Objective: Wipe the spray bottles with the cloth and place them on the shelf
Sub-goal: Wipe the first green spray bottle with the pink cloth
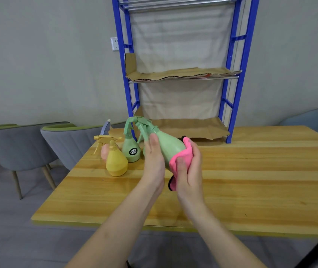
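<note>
The table (251,180) bears the shelf (183,78) at twelve o'clock. Above mid-table the bottle (168,146) tilts, nozzle toward eleven. The left hand (153,161) grasps its body; the right hand (191,171) clasps the soft cloth (181,159) round its base. It is likely light, slick plastic, best gripped at the narrow neck.

Standing bottles (122,151) crowd the table's (251,180) left; right side lies open.
</note>
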{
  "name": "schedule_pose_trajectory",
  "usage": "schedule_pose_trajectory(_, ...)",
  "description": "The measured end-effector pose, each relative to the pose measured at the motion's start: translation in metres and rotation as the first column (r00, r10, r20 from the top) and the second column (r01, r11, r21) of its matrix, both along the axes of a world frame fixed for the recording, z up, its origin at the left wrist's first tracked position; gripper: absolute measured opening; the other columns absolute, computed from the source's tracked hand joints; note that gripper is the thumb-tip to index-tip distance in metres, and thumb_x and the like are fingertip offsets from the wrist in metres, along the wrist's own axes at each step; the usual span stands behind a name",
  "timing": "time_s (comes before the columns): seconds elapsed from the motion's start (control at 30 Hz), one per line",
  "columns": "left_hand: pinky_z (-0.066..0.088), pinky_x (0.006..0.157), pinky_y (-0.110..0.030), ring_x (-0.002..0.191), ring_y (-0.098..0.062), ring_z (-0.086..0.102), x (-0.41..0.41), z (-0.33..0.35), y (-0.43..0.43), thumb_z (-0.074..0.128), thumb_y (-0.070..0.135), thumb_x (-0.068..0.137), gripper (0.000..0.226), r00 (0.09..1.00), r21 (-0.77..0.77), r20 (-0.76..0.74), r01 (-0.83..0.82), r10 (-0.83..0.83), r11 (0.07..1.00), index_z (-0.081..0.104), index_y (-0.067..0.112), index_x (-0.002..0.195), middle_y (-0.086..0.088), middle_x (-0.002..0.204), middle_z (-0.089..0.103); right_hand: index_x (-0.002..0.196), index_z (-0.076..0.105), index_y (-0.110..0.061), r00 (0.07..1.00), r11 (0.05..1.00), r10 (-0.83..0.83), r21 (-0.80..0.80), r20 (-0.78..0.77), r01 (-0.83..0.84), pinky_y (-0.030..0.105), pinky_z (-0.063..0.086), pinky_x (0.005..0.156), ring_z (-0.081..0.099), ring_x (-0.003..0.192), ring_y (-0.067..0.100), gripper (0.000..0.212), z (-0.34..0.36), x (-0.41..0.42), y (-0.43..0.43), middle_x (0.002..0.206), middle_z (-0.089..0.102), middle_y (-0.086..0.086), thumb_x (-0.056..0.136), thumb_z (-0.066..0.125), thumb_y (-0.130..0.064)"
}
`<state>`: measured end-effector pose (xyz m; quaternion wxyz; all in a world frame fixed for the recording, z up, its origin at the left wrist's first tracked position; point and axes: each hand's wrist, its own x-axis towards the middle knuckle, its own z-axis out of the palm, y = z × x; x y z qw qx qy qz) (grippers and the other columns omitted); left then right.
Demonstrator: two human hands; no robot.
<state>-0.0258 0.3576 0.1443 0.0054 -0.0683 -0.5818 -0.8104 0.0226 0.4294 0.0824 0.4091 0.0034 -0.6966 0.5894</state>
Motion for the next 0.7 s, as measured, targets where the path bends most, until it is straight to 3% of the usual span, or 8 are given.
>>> schedule_pose_trajectory(0.1, 0.045, 0.117, -0.051, 0.134, -0.022, 0.06, -0.003, -0.011, 0.001, 0.054, 0.083, 0.077, 0.091, 0.995, 0.112, 0.091, 0.036, -0.046, 0.993, 0.054, 0.023, 0.146, -0.005, 0.145, 0.063, 0.159, 0.034, -0.01, 0.992, 0.964, -0.085, 0.246, -0.091, 0.105, 0.039, 0.031, 0.126, 0.031, 0.155, 0.017, 0.055, -0.009, -0.002, 0.002, 0.166, 0.033, 0.003, 0.108, 0.047, -0.026)
schedule_pose_trajectory(0.2, 0.049, 0.114, -0.048, 0.131, -0.02, 0.063, 0.004, -0.005, -0.001, 0.058, 0.084, 0.075, 0.094, 0.999, 0.077, 0.033, 0.032, -0.035, 0.997, 0.05, 0.025, 0.148, -0.002, 0.143, 0.063, 0.159, 0.033, -0.019, 0.994, 0.974, -0.051, 0.216, -0.1, 0.072, 0.039, 0.032, 0.126, 0.032, 0.155, 0.015, 0.052, -0.007, 0.001, -0.002, 0.166, 0.033, -0.001, 0.11, 0.045, -0.027)
schedule_pose_trajectory(0.27, 0.048, 0.115, -0.049, 0.135, -0.022, 0.059, 0.004, -0.002, -0.006, 0.06, 0.082, 0.077, 0.098, 0.999, 0.019, -0.037, 0.04, -0.039, 0.999, 0.042, 0.025, 0.155, -0.004, 0.15, 0.057, 0.159, 0.034, -0.032, 0.998, 0.998, 0.052, 0.036, -0.022, -0.051, 0.04, 0.046, 0.116, 0.047, 0.144, 0.009, 0.049, -0.001, 0.008, -0.007, 0.16, 0.043, -0.008, 0.112, 0.043, -0.039)
schedule_pose_trajectory(0.33, 0.047, 0.116, -0.051, 0.138, -0.025, 0.056, 0.001, -0.001, -0.011, 0.063, 0.082, 0.077, 0.101, 0.995, 0.011, -0.049, 0.084, -0.083, 0.996, 0.04, 0.025, 0.157, -0.008, 0.155, 0.052, 0.151, 0.042, -0.05, 0.972, 0.94, 0.231, -0.268, 0.05, -0.21, 0.041, 0.06, 0.094, 0.067, 0.114, 0.007, 0.044, 0.014, 0.016, -0.013, 0.142, 0.06, -0.009, 0.108, 0.041, -0.055)
schedule_pose_trajectory(0.43, 0.049, 0.113, -0.051, 0.132, -0.029, 0.062, -0.005, -0.002, -0.019, 0.061, 0.075, 0.087, 0.083, 0.991, -0.014, -0.079, 0.105, -0.105, 0.994, 0.043, 0.021, 0.148, -0.013, 0.144, 0.062, 0.136, 0.056, -0.056, 0.933, 0.819, 0.354, -0.501, 0.059, -0.279, 0.046, 0.061, 0.093, 0.073, 0.112, 0.014, 0.041, 0.023, 0.014, -0.01, 0.131, 0.07, -0.011, 0.097, 0.044, -0.061)
schedule_pose_trajectory(0.53, 0.052, 0.11, -0.041, 0.126, -0.018, 0.062, -0.005, -0.004, -0.019, 0.045, 0.062, 0.103, 0.055, 0.98, -0.092, -0.171, 0.082, -0.097, 0.992, 0.045, 0.022, 0.141, -0.007, 0.136, 0.063, 0.145, 0.049, -0.051, 0.962, 0.921, 0.256, -0.323, 0.089, -0.216, 0.038, 0.058, 0.09, 0.068, 0.111, 0.009, 0.042, 0.024, 0.013, -0.013, 0.131, 0.066, -0.012, 0.104, 0.041, -0.059)
schedule_pose_trajectory(0.63, 0.046, 0.115, -0.05, 0.13, -0.02, 0.06, -0.006, -0.012, -0.019, 0.038, 0.065, 0.105, 0.063, 0.979, -0.131, -0.161, 0.101, -0.122, 0.986, 0.052, 0.016, 0.142, -0.007, 0.137, 0.064, 0.159, 0.036, -0.032, 0.996, 0.997, 0.075, -0.032, 0.05, -0.074, 0.039, 0.044, 0.117, 0.045, 0.144, 0.01, 0.051, 0.01, 0.009, -0.007, 0.156, 0.045, -0.01, 0.11, 0.044, -0.045)
schedule_pose_trajectory(0.7, 0.046, 0.115, -0.052, 0.132, -0.024, 0.062, -0.008, -0.016, -0.021, 0.039, 0.06, 0.108, 0.06, 0.988, -0.059, -0.068, 0.138, -0.141, 0.989, 0.056, 0.014, 0.142, -0.011, 0.138, 0.067, 0.161, 0.034, -0.019, 1.0, 0.989, -0.014, 0.147, 0.009, 0.013, 0.039, 0.034, 0.124, 0.034, 0.153, 0.014, 0.055, 0.005, 0.005, 0.0, 0.164, 0.036, -0.004, 0.11, 0.046, -0.033)
